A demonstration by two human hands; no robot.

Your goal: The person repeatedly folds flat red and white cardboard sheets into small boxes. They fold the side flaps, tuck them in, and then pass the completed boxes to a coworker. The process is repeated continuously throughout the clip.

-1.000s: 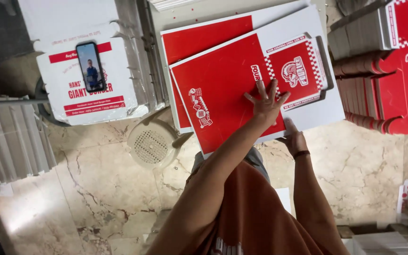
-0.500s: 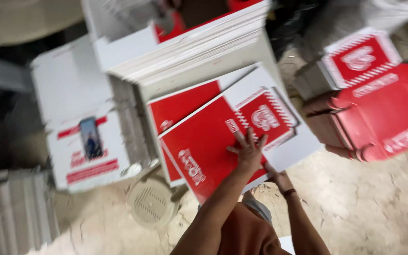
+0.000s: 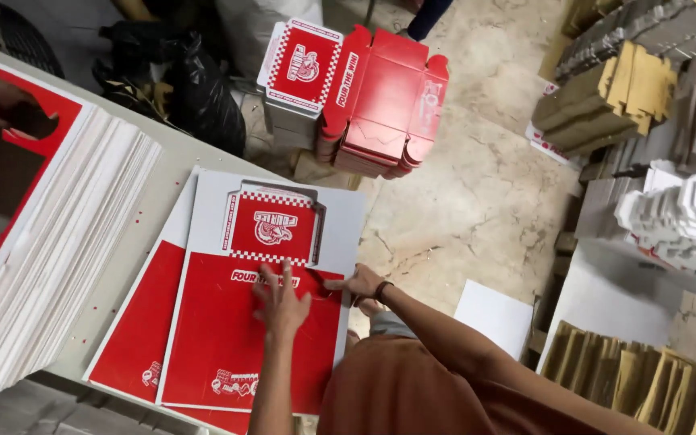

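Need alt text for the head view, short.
Both hands press on a red-and-white printed cardboard sheet on a table: left hand flat on the red panel, right hand at the sheet's edge. A tall stack of sheets stands beside it.

Left hand (image 3: 281, 300): yours is bare, with no glove, ring or band to be seen on it.
Right hand (image 3: 362, 283): also bare, fingers uncovered.
Right wrist: you wear a thin dark band (image 3: 381, 290) around it, bracelet or watch strap; the view is too small to tell which.
Forearms: both of yours are bare, with no sleeve reaching down to the wrist or the elbow.
Lower garment (image 3: 412, 387): you wear rust-orange cloth, plain and unpatterned, showing soft folds across the bottom of the view.
Second cloth (image 3: 391, 325): a small patch of pale grey fabric shows just above the orange, near your right forearm.
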